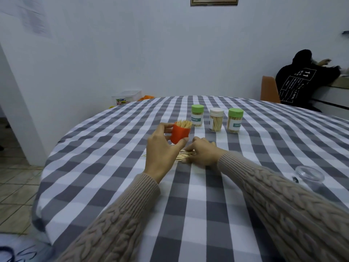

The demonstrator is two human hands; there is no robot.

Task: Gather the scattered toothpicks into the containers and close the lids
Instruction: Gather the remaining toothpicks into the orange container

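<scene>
three lidded clear plastic toothpick jars (216, 120) stand done at the back of the checked surface (188, 205). my left hand (162, 148) grips the open orange plastic cup (180, 133), tilted toward the loose wooden toothpicks (182, 156) so my right hand (202, 153), fingers curled on that pile, can feed it.

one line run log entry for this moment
left hand holds orange container, lid off | right hand on loose toothpicks | three jars lidded
</scene>
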